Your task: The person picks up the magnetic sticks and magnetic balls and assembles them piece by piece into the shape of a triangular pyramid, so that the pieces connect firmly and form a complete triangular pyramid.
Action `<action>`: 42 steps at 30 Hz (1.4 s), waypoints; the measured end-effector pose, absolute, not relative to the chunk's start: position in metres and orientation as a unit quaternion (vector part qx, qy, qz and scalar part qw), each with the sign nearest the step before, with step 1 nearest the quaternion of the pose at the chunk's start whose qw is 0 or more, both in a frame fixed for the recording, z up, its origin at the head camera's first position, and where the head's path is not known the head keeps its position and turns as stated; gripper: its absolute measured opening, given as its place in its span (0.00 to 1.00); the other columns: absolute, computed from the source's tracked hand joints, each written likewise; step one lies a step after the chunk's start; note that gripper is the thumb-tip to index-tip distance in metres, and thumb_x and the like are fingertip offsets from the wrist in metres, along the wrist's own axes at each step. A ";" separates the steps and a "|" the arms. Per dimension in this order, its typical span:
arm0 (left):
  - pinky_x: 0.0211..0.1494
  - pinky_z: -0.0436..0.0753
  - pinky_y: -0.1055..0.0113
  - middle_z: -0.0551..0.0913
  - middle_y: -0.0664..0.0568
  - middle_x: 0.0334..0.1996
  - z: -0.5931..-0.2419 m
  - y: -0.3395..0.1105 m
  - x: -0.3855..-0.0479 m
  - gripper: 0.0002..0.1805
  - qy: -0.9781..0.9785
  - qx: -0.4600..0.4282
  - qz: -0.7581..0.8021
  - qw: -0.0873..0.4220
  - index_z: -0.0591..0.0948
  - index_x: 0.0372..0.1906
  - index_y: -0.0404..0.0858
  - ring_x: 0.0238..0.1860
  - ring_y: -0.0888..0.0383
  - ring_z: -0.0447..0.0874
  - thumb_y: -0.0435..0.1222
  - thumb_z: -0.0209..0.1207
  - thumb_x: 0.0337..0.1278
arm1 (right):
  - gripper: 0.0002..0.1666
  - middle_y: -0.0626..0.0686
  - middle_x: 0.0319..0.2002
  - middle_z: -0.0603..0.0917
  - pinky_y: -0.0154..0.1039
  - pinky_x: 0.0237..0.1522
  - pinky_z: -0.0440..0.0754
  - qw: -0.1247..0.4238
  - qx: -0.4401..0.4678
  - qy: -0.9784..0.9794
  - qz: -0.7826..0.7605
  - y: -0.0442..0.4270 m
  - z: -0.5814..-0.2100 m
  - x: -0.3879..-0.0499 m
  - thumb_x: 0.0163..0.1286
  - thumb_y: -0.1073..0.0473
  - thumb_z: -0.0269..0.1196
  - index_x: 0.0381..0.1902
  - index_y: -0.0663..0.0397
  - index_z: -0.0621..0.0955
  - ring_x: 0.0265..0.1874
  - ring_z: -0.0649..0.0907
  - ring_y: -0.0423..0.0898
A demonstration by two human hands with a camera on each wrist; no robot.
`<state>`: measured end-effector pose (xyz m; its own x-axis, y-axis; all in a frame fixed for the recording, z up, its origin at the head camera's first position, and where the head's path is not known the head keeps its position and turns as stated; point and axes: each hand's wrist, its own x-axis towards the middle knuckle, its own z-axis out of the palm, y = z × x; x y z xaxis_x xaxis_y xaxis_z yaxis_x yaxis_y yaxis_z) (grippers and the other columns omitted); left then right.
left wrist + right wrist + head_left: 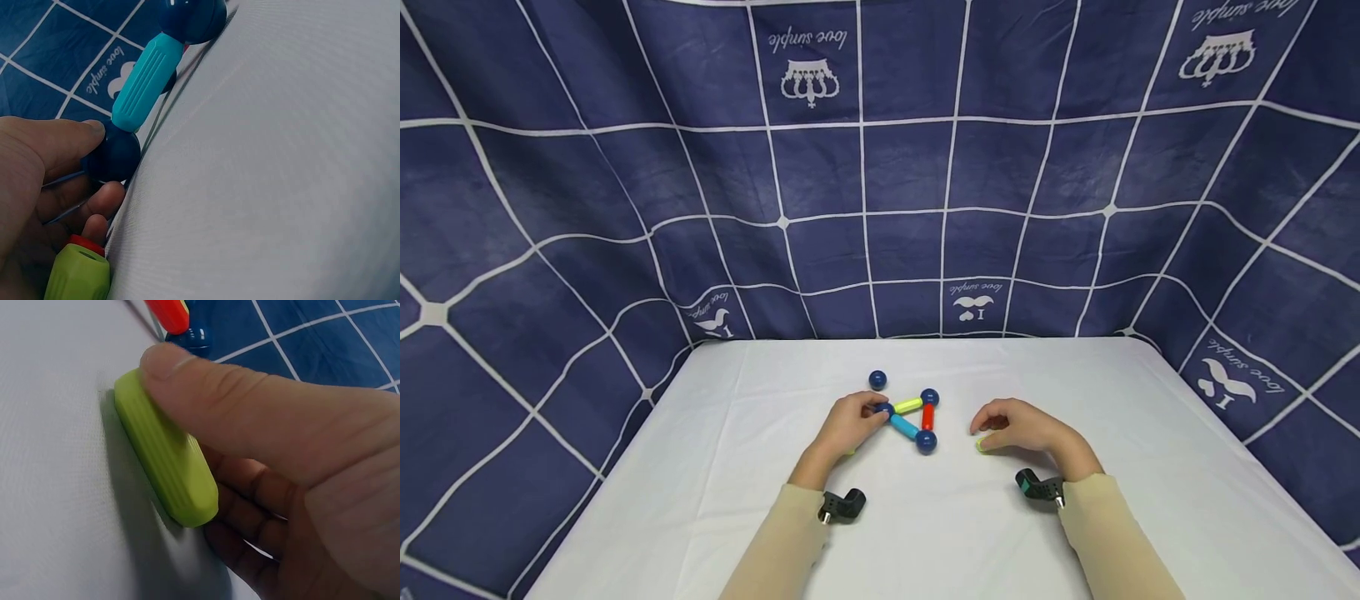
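Note:
On the white table, a turquoise magnetic rod (905, 427), a yellow-green rod (908, 406) and a red rod (928, 417) form a triangle with blue balls at its corners. My left hand (844, 427) pinches the left corner ball (115, 153) between thumb and fingers. Under that hand lies another yellow-green rod (78, 275) with a red piece at its end, partly out of frame. To the right of the triangle, my right hand (1021, 427) holds a separate yellow-green rod (165, 450), thumb along its top; the far side of that grip is hidden.
A loose blue ball (877, 380) sits behind the triangle. The white-covered table (760, 500) ends at a dark blue curtain (910, 167) with white grid lines, which stands behind and at both sides. A black wrist camera (1039, 486) is on each wrist.

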<state>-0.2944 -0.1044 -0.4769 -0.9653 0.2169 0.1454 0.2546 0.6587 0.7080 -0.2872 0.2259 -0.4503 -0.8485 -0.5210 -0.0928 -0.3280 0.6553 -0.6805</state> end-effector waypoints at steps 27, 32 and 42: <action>0.44 0.78 0.62 0.86 0.53 0.41 -0.480 -0.110 -0.295 0.15 -0.913 -0.121 -0.388 0.027 0.85 0.52 0.44 0.37 0.60 0.78 0.40 0.65 0.62 | 0.12 0.49 0.40 0.87 0.33 0.40 0.77 0.010 -0.162 0.896 -0.414 0.205 -0.460 -0.295 0.67 0.56 0.68 0.46 0.52 0.87 0.36 0.79 0.43; 0.43 0.78 0.64 0.85 0.53 0.40 -0.479 -0.108 -0.295 0.15 -0.914 -0.125 -0.386 0.028 0.85 0.53 0.44 0.37 0.60 0.77 0.41 0.65 0.63 | 0.12 0.52 0.44 0.88 0.34 0.39 0.79 -0.019 -0.153 0.880 -0.450 0.199 -0.458 -0.295 0.67 0.55 0.68 0.47 0.52 0.87 0.37 0.81 0.42; 0.43 0.78 0.64 0.85 0.53 0.39 -0.478 -0.104 -0.295 0.14 -0.912 -0.130 -0.389 0.027 0.85 0.52 0.43 0.36 0.60 0.77 0.40 0.65 0.63 | 0.12 0.52 0.43 0.89 0.35 0.44 0.81 -0.076 -0.128 0.865 -0.480 0.171 -0.450 -0.299 0.68 0.56 0.68 0.48 0.49 0.86 0.40 0.83 0.42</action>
